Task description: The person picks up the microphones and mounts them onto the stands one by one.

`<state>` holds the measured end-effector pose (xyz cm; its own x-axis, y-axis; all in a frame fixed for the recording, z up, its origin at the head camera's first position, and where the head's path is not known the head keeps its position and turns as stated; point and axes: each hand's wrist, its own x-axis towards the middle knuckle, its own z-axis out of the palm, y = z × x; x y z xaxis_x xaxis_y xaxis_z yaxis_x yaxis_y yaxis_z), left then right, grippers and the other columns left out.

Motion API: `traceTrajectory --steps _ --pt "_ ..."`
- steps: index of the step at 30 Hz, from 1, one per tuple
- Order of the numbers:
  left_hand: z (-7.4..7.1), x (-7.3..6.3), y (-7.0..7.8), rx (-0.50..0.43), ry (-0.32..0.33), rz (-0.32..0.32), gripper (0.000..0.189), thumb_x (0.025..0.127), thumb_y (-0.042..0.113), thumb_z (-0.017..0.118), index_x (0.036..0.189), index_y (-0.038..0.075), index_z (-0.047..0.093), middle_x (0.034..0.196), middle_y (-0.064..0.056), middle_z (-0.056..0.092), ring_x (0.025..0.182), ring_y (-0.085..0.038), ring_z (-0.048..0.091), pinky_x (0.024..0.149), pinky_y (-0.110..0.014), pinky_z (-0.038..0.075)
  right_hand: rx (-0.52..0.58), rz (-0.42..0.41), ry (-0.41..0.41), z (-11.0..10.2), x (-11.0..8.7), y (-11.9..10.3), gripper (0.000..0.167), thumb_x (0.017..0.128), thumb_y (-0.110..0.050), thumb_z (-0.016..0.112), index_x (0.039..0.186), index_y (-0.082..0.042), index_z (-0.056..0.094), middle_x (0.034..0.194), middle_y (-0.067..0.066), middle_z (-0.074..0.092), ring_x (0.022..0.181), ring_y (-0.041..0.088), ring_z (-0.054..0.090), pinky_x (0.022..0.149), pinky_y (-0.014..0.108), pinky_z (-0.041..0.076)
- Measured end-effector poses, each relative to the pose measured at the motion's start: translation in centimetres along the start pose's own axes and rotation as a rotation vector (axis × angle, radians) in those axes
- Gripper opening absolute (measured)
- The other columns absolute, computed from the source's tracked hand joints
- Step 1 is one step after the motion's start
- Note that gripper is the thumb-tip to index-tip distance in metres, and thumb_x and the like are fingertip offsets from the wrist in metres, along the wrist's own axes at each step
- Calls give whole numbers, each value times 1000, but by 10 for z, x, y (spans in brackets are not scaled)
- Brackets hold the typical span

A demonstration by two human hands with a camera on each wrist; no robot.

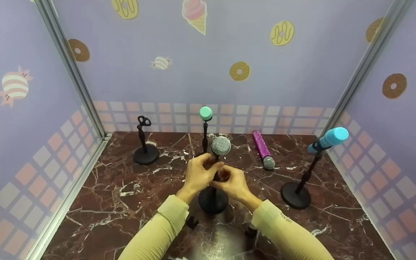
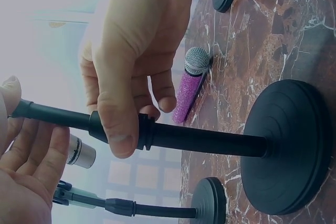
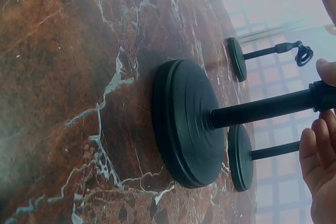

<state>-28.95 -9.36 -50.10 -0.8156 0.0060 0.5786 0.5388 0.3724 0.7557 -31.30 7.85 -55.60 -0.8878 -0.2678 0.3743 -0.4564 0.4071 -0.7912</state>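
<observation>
A black microphone stand (image 1: 213,200) stands upright between both hands, its round base on the marble tabletop. Above the hands shows a microphone's silver mesh head (image 1: 221,145); its body is hidden from the head view. My left hand (image 1: 200,175) pinches the upper pole just below that head. Lower down, my right hand (image 1: 232,183) grips the collar of the pole (image 2: 210,140), thumb on one side and fingers on the other. In the right wrist view, the fingers (image 3: 317,150) of the right hand curl by the collar above the wide base (image 3: 191,124).
A bare stand (image 1: 146,153) with a ring-shaped clip is at back left. Behind the hands is a stand with a mint-capped microphone (image 1: 206,113). A glittery purple microphone (image 1: 261,146) lies flat; a stand with a blue microphone (image 1: 334,137) is right. Small black piece (image 1: 192,222) lies in front.
</observation>
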Motion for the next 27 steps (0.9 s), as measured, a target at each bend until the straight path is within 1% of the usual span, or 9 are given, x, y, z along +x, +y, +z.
traceTrajectory --steps 5,8,10,13,16,18,21,25,27 --pt "1 1 1 14 9 5 15 95 19 90 89 9 81 86 -6 84 77 -15 75 73 -25 58 -37 -7 19 1 1 -1 32 78 -24 101 87 -10 74 81 8 78 71 1 64 69 20 56" --pt "1 0 0 26 16 0 15 94 19 91 89 9 81 86 -5 84 77 -16 75 73 -25 58 -23 5 -2 0 0 1 35 79 -27 102 92 -10 75 85 7 79 73 2 66 70 19 58" --pt "1 0 -1 30 17 -4 16 95 20 91 88 9 81 86 -5 85 77 -17 76 73 -26 59 0 9 -25 -1 -1 2 36 79 -28 102 96 -9 76 89 9 80 76 5 70 71 20 60" --pt "1 0 -1 36 13 -10 18 95 23 91 89 10 81 87 -5 85 77 -17 76 74 -27 60 56 2 -77 -3 -2 4 37 82 -26 101 106 -7 78 98 12 83 84 20 78 79 33 68" --pt "1 0 -1 40 15 -16 19 95 25 91 88 11 81 87 -4 85 77 -17 77 74 -27 60 114 -2 -145 -5 -2 5 35 86 -22 97 112 -6 79 106 15 83 94 27 79 87 41 69" --pt "1 0 0 39 18 -22 19 94 26 92 88 11 81 87 -3 85 77 -17 78 73 -26 60 138 -4 -188 -4 -3 6 32 88 -19 94 114 -5 79 109 16 83 98 23 77 90 42 69" --pt "1 -1 0 50 23 -24 20 93 26 93 88 11 81 86 -3 85 76 -15 77 72 -27 60 163 -23 -231 -3 -4 7 28 90 -13 90 115 -2 79 111 19 83 99 17 75 90 35 67" --pt "0 0 2 40 8 -32 19 94 25 92 90 11 81 88 -4 85 78 -15 78 74 -27 61 194 -44 -242 -2 -5 7 27 93 -6 84 118 3 79 113 23 82 101 18 76 89 33 68" --pt "0 0 2 26 -2 -42 17 95 25 91 91 11 81 89 -4 86 80 -16 80 76 -26 63 206 -47 -238 -2 -5 7 27 94 -3 81 120 4 79 115 24 82 103 20 77 91 36 68"
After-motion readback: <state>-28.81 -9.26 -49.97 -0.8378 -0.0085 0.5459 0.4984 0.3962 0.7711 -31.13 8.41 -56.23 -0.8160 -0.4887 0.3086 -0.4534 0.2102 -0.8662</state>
